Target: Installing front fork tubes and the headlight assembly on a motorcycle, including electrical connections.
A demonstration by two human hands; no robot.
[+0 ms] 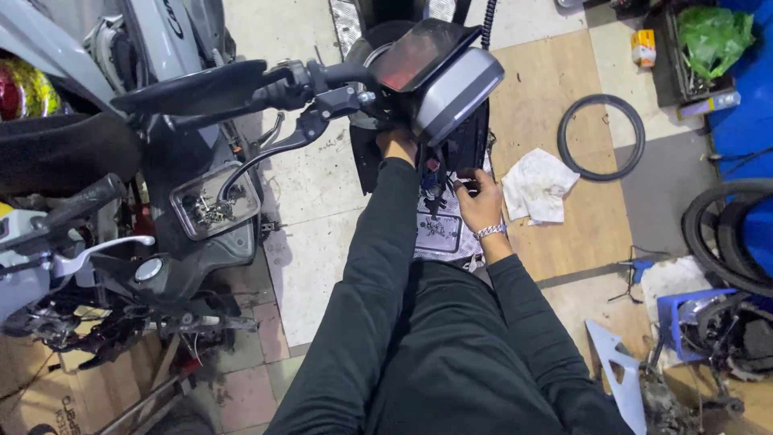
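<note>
I look down along my black sleeves at a scooter's front end. My left hand point(397, 145) reaches up under the grey instrument cluster point(439, 76), its fingers hidden behind the housing. My right hand point(481, 203), with a silver bracelet on the wrist, is at the dark wiring point(439, 181) below the cluster, fingers curled among the wires. The left handlebar grip and brake lever point(298, 121) stick out to the left of my left hand. What either hand grips is hidden.
A second scooter point(161, 201) with stripped panels stands close on the left. A white rag point(538, 185) and a thin black tyre point(601, 137) lie on the floor to the right. Further right are larger tyres point(725, 234), a blue stool point(684, 322) and loose parts.
</note>
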